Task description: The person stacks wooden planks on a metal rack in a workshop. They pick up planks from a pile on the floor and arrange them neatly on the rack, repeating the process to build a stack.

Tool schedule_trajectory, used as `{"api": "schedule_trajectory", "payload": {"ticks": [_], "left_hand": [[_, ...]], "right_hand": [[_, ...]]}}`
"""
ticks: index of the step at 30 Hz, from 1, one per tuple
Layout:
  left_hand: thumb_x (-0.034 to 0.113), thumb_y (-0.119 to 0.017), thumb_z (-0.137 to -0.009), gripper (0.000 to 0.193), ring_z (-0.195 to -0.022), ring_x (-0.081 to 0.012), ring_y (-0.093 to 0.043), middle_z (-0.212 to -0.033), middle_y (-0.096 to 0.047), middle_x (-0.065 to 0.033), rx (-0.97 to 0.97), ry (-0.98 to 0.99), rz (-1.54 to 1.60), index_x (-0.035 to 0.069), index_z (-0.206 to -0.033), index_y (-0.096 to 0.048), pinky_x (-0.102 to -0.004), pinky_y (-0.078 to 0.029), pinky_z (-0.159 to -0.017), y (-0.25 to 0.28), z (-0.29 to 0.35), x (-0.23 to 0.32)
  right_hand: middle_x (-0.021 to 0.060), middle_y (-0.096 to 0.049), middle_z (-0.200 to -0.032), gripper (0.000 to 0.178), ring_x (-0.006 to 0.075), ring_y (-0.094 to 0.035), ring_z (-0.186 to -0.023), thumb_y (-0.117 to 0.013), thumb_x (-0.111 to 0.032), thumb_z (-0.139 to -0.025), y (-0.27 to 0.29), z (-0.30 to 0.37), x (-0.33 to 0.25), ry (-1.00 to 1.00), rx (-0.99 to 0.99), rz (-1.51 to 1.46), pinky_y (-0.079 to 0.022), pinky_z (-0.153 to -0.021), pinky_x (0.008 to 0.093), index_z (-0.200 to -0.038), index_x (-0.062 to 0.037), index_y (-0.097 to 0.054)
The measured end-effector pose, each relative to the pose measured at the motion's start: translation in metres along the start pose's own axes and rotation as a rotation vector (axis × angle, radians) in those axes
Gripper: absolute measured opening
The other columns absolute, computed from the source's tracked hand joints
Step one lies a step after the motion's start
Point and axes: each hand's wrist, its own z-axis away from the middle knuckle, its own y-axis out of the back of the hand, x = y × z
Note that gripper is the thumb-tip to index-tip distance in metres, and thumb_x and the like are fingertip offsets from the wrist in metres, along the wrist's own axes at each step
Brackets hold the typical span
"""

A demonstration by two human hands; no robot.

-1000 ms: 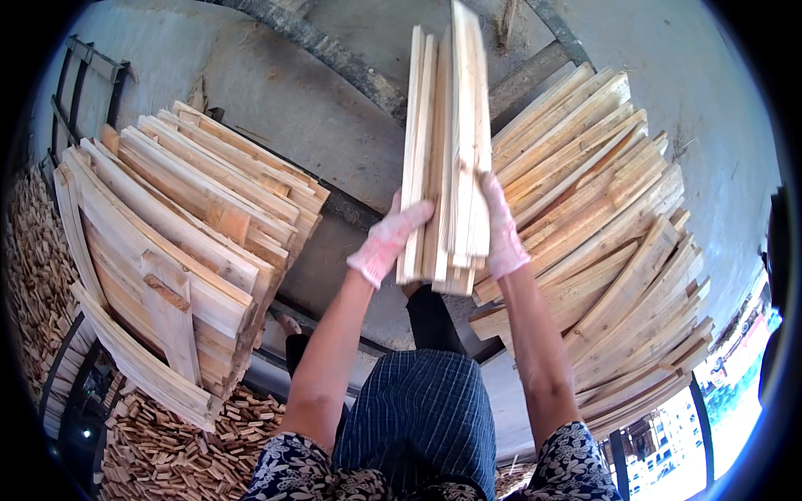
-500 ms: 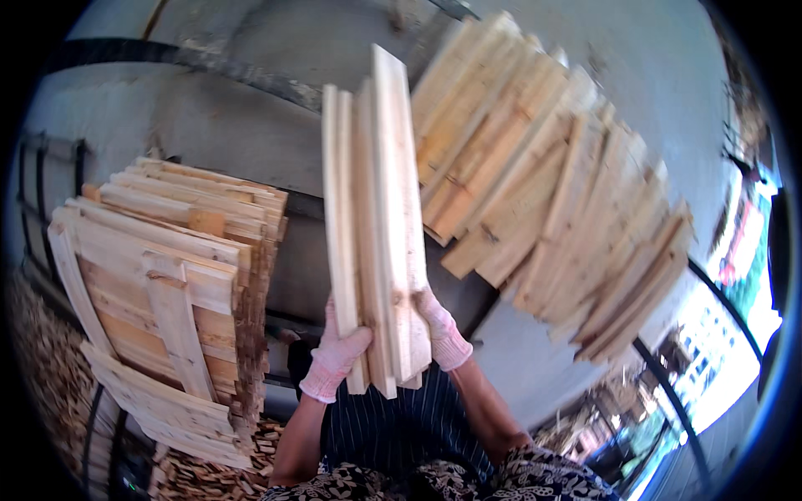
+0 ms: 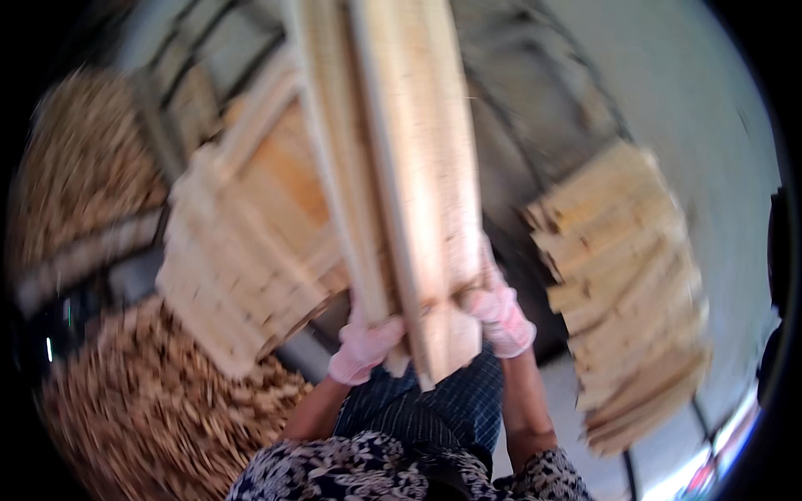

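A bundle of several long pale wooden boards (image 3: 426,167) stretches away in front of me, its near ends close to my waist. My left hand (image 3: 368,346), in a pinkish-white work glove, grips the bundle's left side near the bottom. On the opposite side my right hand (image 3: 499,316), gloved the same way, is closed round the lower edge. The fingers of both hands are partly hidden behind the wood. Left of the bundle, and partly covered by it, is a stack of boards (image 3: 242,267) with crosspieces on top. Motion blurs much of the picture.
On the right, a row of loose boards (image 3: 635,292) lies on a grey surface (image 3: 718,167). Heaps of small wood pieces (image 3: 167,401) cover the lower left, with another heap (image 3: 92,159) farther up. Dark metal bars (image 3: 225,42) run along the upper left.
My view has turned left, so the board stack sits nearer the middle and the loose boards farther right. Both hands still hold the bundle, which now looks larger and closer.
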Motion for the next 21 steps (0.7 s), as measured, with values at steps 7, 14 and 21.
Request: {"api": "schedule_trajectory", "payload": {"ticks": [7, 14, 21], "left_hand": [[0.007, -0.067, -0.087, 0.094, -0.106, -0.0228, -0.063, -0.125, -0.061, -0.0124, 0.532, -0.159, 0.016, 0.005, -0.162, -0.010, -0.0345, -0.054, -0.095, 0.095, -0.024, 0.004], [0.005, -0.078, -0.086, 0.086, -0.109, -0.0198, -0.063, -0.126, -0.063, -0.0102, 0.448, 0.056, 0.638, 0.007, -0.157, -0.029, -0.0343, -0.056, -0.091, 0.122, -0.005, -0.017], [0.008, -0.076, -0.084, 0.098, -0.094, -0.0185, -0.063, -0.116, -0.062, -0.0071, 0.769, -0.020, 0.447, 0.012, -0.165, -0.021, -0.0309, -0.056, -0.084, 0.180, 0.119, -0.024]], "right_hand": [[0.0249, -0.065, -0.129, 0.105, 0.0339, -0.066, -0.117, -0.085, -0.037, -0.078, -0.132, -0.120, 0.030, -0.028, -0.117, 0.826, -0.051, -0.101, 0.0409, -0.160, -0.0045, -0.027], [0.0271, -0.064, -0.128, 0.091, 0.0400, -0.062, -0.119, -0.079, -0.023, -0.081, -0.120, -0.188, 0.103, 0.103, -0.043, 1.258, -0.048, -0.106, 0.0433, -0.158, -0.0065, -0.033], [0.0280, -0.060, -0.137, 0.088, 0.0397, -0.059, -0.129, -0.075, -0.015, -0.082, -0.116, -0.169, 0.062, 0.140, -0.003, 1.287, -0.045, -0.108, 0.0411, -0.158, -0.0030, -0.031]]}}
